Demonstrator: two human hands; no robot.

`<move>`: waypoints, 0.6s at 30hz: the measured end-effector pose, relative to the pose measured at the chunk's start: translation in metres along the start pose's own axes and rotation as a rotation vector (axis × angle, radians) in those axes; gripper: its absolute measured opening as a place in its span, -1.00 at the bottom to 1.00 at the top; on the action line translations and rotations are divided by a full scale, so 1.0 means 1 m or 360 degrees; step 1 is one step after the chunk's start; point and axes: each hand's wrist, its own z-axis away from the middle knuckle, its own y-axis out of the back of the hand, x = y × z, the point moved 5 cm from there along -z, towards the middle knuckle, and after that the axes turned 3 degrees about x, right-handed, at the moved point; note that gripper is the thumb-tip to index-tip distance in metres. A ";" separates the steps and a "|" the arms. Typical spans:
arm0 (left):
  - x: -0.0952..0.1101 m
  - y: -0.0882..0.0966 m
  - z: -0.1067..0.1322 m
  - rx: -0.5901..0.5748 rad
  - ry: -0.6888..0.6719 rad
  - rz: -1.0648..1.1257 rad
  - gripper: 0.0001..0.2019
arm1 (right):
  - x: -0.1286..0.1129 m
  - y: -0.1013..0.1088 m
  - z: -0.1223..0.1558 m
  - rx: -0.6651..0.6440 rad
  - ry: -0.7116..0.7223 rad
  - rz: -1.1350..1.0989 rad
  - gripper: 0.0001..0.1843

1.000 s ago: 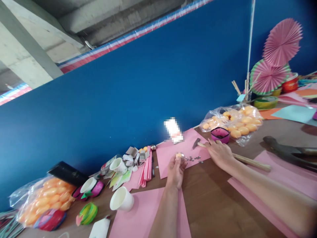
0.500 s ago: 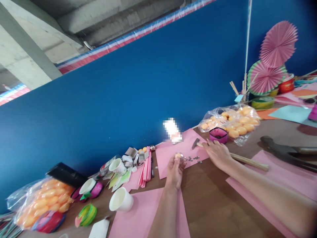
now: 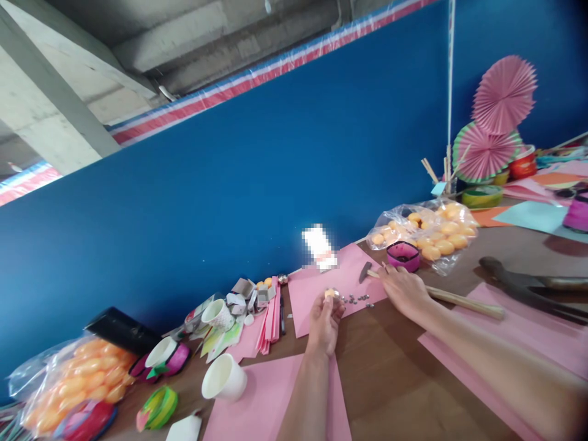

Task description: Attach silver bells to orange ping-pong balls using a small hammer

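My left hand (image 3: 325, 321) is raised over the brown table (image 3: 390, 373), its fingers pinched on a small orange ball (image 3: 329, 294) with a shiny bit on it. My right hand (image 3: 404, 289) lies palm down on the table, fingers stretched over the wooden handle of a small hammer (image 3: 432, 293). The hammer's dark head rests on a pink paper sheet (image 3: 328, 286). Several small dark metal pieces (image 3: 361, 299) lie on that sheet between my two hands.
A clear bag of orange balls (image 3: 432, 233) and a pink tape roll (image 3: 403, 255) sit behind my right hand. Paper cups (image 3: 223, 378), paper scraps, tape rolls and another bag of balls (image 3: 68, 383) fill the left. Pink paper fans (image 3: 498, 122) stand far right. A dark tool (image 3: 523, 283) lies right.
Both hands keep their places; only the view has drifted, shifting the scene slightly left and down.
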 end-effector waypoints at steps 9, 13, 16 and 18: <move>0.000 0.002 0.001 0.0002 -0.0008 -0.0005 -0.70 | 0.001 0.000 0.001 -0.0009 0.0044 -0.0082 -0.59; 0.001 0.001 0.002 0.0003 -0.0007 -0.0013 -0.70 | 0.001 -0.001 0.002 0.0002 0.0038 -0.0114 -0.59; 0.002 0.001 0.001 0.0003 -0.0002 -0.0019 -0.70 | 0.000 -0.001 0.002 0.0004 0.0039 -0.0127 -0.60; 0.002 0.001 0.001 -0.0003 0.0000 -0.0020 -0.70 | 0.000 -0.001 0.002 0.0001 0.0037 -0.0129 -0.60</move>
